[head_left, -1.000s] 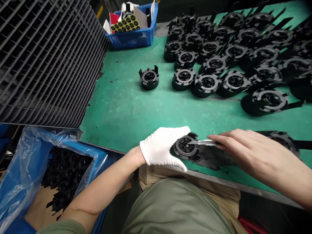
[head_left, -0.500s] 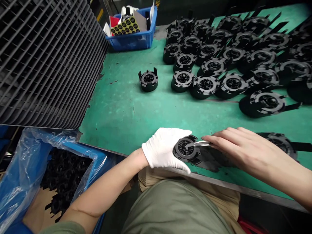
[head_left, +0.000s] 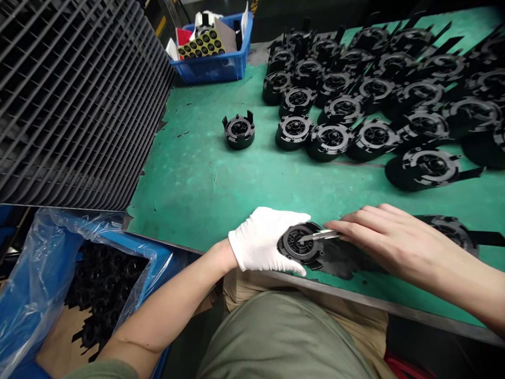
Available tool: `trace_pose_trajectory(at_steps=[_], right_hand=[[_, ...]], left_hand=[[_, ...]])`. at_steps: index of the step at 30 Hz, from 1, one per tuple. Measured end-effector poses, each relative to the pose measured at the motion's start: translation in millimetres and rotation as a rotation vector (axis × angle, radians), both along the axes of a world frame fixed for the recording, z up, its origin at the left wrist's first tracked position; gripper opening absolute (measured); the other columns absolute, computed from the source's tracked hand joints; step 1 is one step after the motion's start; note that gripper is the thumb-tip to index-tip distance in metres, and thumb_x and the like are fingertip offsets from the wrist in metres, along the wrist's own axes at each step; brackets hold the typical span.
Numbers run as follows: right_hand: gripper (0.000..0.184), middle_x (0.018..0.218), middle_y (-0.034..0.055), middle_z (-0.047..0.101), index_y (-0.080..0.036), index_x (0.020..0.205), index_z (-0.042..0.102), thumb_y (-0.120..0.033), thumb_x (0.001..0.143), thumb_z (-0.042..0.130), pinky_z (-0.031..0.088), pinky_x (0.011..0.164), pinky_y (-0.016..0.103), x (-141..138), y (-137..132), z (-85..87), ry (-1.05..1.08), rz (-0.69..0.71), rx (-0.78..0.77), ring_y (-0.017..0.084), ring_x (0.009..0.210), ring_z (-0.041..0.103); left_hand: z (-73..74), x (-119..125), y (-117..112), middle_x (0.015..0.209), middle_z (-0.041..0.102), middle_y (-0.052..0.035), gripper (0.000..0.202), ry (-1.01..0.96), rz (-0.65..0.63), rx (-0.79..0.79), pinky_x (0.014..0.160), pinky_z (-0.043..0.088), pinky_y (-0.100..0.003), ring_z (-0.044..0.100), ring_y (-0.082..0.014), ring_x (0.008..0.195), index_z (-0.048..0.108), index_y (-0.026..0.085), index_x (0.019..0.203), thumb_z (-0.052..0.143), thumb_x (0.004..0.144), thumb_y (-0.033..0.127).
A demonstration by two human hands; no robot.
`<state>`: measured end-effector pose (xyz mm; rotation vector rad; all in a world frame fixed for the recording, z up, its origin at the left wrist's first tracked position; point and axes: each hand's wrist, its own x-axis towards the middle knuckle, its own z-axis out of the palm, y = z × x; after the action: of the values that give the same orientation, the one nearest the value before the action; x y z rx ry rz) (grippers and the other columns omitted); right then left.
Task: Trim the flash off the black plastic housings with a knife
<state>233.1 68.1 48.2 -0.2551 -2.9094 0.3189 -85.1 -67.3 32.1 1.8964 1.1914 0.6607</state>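
- Both hands are working at the near edge of the table point(head_left: 236, 179), low in the middle of the frame.
- The left hand point(head_left: 268, 239), in a white glove, is cupping the left side of a round black plastic part point(head_left: 298, 245), fingers curled over its rim and thumb below, pinning it flat on the green surface.
- The right hand point(head_left: 379, 239), bare, is closing its fingers around a thin metal blade point(head_left: 319, 236) and reaching in from the right, palm down and wrist low, with the tip touching the part's face near the hub.
- This looks to me like a trimming or scraping step on that one part, with the blade already in contact.
- The next move, I judge, is calling for a firm left grip so the part is not turning, and a short, shallow stroke directed away from the gloved fingers just beside the tip.
- A lone part point(head_left: 239, 130) is sitting apart at centre, and rows of similar parts point(head_left: 355, 105) are filling the upper right.
- A blue crate point(head_left: 161, 258) lined with a bag is holding more black parts at lower left.
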Motion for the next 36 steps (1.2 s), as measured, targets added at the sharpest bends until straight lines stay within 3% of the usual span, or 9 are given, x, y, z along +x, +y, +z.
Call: trace_pose_trajectory(at_steps=[4, 13, 19, 26, 30, 34, 36], right_hand=[[0.042, 0.119, 0.0066, 0.083, -0.028, 0.152, 0.074, -0.020, 0.121, 0.047, 0.048, 0.086, 0.037, 0.6, 0.4, -4.5, -0.015, -0.024, -0.019, 0.019, 0.095, 0.070], [0.050, 0.122, 0.0107, 0.084, -0.027, 0.155, 0.074, -0.014, 0.117, 0.043, 0.048, 0.088, 0.041, -2.9, 0.4, 9.4, -0.065, -0.004, -0.036, 0.022, 0.095, 0.070], [0.054, 0.120, 0.0106, 0.085, -0.026, 0.161, 0.068, -0.011, 0.114, 0.045, 0.049, 0.085, 0.039, 3.1, 4.1, 7.9, -0.047, 0.044, 0.025, 0.022, 0.095, 0.071], [0.059, 0.120, 0.0098, 0.085, -0.022, 0.166, 0.064, -0.006, 0.112, 0.050, 0.056, 0.084, 0.038, 10.3, -5.6, 20.6, -0.079, 0.125, 0.107, 0.023, 0.093, 0.072], [0.066, 0.118, 0.0091, 0.083, -0.023, 0.174, 0.056, -0.005, 0.110, 0.051, 0.060, 0.086, 0.038, 15.6, -18.9, 22.7, -0.087, 0.058, 0.093, 0.023, 0.096, 0.075], [0.077, 0.112, 0.0076, 0.078, -0.022, 0.187, 0.039, -0.004, 0.112, 0.045, 0.059, 0.076, 0.033, 18.4, -33.5, 17.9, -0.031, -0.064, 0.148, 0.022, 0.091, 0.075], [0.077, 0.109, 0.0051, 0.077, -0.026, 0.186, 0.039, -0.005, 0.112, 0.042, 0.058, 0.074, 0.032, 18.4, -39.0, 15.8, -0.028, -0.119, 0.173, 0.021, 0.088, 0.074]], left_hand=[[0.2, 0.2, 0.6, 0.133, 0.088, -0.0115, 0.080, 0.011, -0.002, -0.001, 0.104, 0.064, -0.044, 0.088, -0.0392, 0.124, 0.072, 0.025, 0.135, 0.084, 0.093, 0.092], [-3.3, 0.8, 0.0, 0.136, 0.087, -0.0140, 0.082, -0.016, 0.002, 0.021, 0.106, 0.063, -0.044, 0.087, -0.0404, 0.128, 0.071, 0.023, 0.139, 0.082, 0.095, 0.091], [-3.3, 0.7, 0.3, 0.144, 0.086, -0.0167, 0.082, -0.013, -0.009, 0.010, 0.115, 0.063, -0.047, 0.085, -0.0420, 0.135, 0.073, 0.021, 0.142, 0.086, 0.095, 0.087], [-7.3, 1.0, -2.2, 0.144, 0.087, -0.0148, 0.085, -0.021, 0.017, 0.038, 0.118, 0.064, -0.048, 0.084, -0.0420, 0.140, 0.071, 0.024, 0.147, 0.086, 0.094, 0.088], [-7.0, 0.9, -2.0, 0.142, 0.088, -0.0148, 0.080, -0.042, 0.003, 0.049, 0.116, 0.065, -0.046, 0.085, -0.0411, 0.137, 0.074, 0.022, 0.142, 0.085, 0.096, 0.087], [-9.8, 0.5, -2.6, 0.149, 0.086, -0.0169, 0.089, -0.053, 0.025, 0.067, 0.122, 0.064, -0.049, 0.084, -0.0416, 0.140, 0.071, 0.021, 0.151, 0.085, 0.095, 0.088], [-11.5, 0.2, -3.3, 0.149, 0.086, -0.0159, 0.090, -0.047, 0.033, 0.070, 0.122, 0.064, -0.049, 0.085, -0.0412, 0.140, 0.071, 0.022, 0.152, 0.086, 0.094, 0.089]])
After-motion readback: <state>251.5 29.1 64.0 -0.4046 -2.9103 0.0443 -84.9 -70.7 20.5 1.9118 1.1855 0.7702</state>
